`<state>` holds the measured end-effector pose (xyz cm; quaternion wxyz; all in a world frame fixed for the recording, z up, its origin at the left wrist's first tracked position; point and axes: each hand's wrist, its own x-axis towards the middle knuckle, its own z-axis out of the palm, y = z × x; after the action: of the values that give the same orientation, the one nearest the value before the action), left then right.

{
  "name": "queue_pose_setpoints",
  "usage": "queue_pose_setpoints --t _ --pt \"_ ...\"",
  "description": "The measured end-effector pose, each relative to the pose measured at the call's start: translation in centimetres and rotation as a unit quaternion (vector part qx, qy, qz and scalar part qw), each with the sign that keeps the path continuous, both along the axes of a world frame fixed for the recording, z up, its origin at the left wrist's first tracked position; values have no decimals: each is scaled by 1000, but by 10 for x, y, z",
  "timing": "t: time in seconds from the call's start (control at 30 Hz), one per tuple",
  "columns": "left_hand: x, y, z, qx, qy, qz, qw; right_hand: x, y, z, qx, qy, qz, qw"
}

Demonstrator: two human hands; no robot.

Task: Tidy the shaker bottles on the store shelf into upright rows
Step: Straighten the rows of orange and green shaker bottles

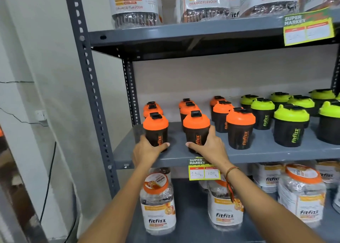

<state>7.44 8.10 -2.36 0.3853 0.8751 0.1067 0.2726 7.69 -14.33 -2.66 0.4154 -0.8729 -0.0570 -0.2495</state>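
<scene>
Black shaker bottles stand upright on the grey middle shelf. Orange-lidded ones form three rows running back from the front edge; green-lidded ones stand in rows further right. My left hand grips the base of the front-left orange shaker. My right hand wraps the lower part of the front shaker of the second row. A third front orange shaker stands free to the right of my right hand.
A grey perforated upright frames the shelf's left side, with a white wall beyond. Clear fitfizz jars fill the shelf below and the shelf above. A yellow price tag hangs on the shelf's front edge.
</scene>
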Motion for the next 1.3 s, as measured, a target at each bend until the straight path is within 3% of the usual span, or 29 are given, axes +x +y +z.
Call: queue_pose_setpoints --t 0.43,1.1,1.2,1.3 --pt "-1 23 5 -23 23 -71 997 5 0 8 -12 26 21 999" --pt "-3 22 2 -38 31 -90 995 10 -7 6 35 22 89 995" --pt "-9 21 -2 -93 -2 -96 991 9 -10 7 71 31 104 992" --pt "-31 10 -17 -145 -156 -29 977 7 -11 8 87 29 125 988"
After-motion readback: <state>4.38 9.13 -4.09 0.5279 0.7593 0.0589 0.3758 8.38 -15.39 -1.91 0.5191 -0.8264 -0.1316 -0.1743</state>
